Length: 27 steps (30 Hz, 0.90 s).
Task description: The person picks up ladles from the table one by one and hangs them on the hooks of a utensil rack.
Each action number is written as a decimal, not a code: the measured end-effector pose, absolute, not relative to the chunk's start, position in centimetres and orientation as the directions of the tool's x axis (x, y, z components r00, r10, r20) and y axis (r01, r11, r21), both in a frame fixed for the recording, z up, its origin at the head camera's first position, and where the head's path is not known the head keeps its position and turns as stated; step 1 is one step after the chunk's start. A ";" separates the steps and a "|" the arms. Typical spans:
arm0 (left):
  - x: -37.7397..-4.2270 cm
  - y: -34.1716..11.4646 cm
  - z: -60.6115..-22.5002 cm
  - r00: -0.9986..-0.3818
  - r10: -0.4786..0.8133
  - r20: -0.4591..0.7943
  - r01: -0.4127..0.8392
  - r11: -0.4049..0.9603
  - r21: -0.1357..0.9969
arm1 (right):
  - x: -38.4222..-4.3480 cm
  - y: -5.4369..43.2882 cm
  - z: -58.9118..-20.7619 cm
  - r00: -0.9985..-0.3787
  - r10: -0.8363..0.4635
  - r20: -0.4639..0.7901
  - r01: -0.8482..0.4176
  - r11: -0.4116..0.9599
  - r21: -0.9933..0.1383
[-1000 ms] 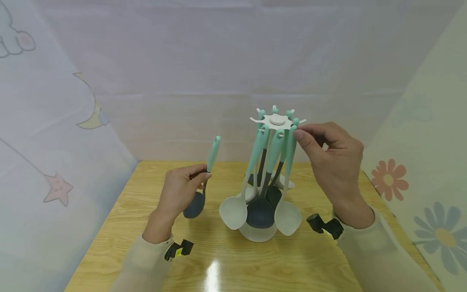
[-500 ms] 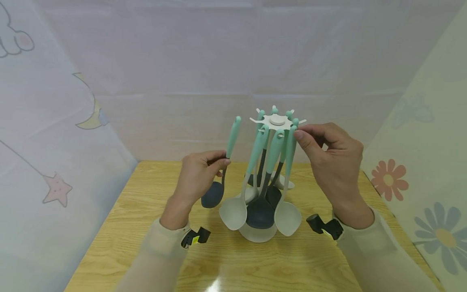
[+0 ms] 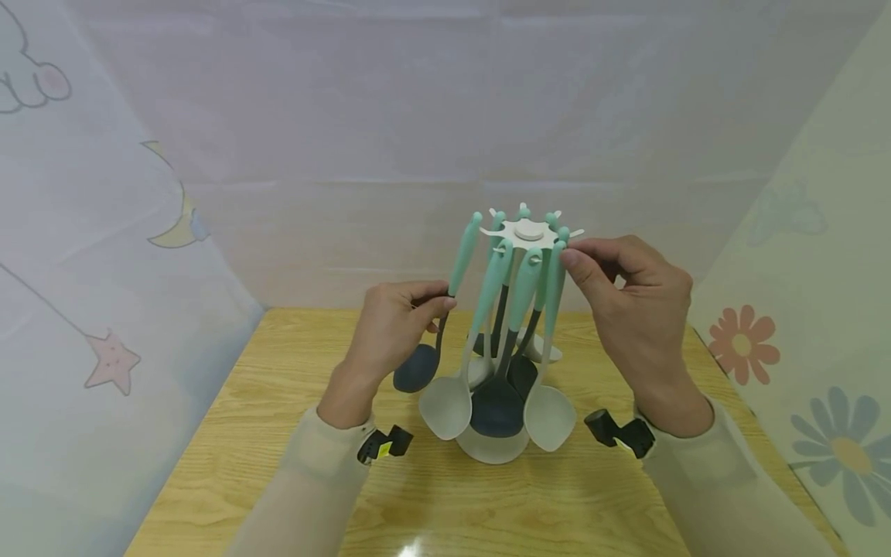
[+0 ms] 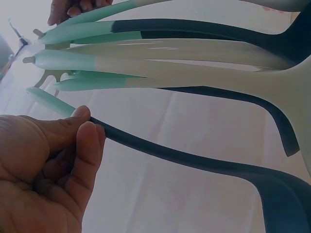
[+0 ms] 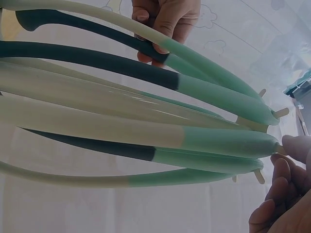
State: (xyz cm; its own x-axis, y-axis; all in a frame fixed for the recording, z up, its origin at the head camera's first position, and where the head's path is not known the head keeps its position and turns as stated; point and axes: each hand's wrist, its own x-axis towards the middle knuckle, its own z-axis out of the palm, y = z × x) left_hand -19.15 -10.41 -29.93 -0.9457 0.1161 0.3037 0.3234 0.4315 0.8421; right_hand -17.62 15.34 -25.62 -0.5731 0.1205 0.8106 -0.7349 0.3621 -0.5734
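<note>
My left hand (image 3: 390, 329) pinches a dark blue ladle (image 3: 416, 369) with a mint handle between thumb and fingers, just below the handle. The ladle hangs tilted, bowl down, and its handle top stands close to a bare hook on the left of a white utensil rack (image 3: 493, 449). In the right wrist view, thumb and finger of my right hand (image 5: 286, 189) pinch a hook tip of that rack, beside the top of a mint handle. Several mint-handled utensils hang around the rack, among them a white ladle (image 3: 445, 408) and a dark blue ladle (image 3: 497, 408).
The rack stands on a wooden table (image 3: 278, 402) with hanging cloth behind and at both sides. Another white utensil (image 3: 550, 418) hangs at the front right. A second bare hook (image 3: 577, 233) sticks out on the rack's right side.
My left hand has carried the ladle to the right and upward, bringing its handle top beside the rack's left hook. The right hand has stayed at the rack.
</note>
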 end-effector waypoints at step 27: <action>-19.6 -9.8 -30.7 -0.930 0.206 0.303 0.366 0.461 0.808 | -18.1 18.0 -28.9 -0.663 0.174 0.728 -0.599 0.459 -0.656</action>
State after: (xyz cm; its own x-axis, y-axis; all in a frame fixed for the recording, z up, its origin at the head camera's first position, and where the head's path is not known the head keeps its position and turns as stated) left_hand -19.61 -9.76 -30.70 -0.9303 0.2064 0.3032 0.3658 0.4614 0.8083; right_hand -18.09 17.97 -28.87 -0.6633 0.1741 0.7278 -0.5992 0.4591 -0.6559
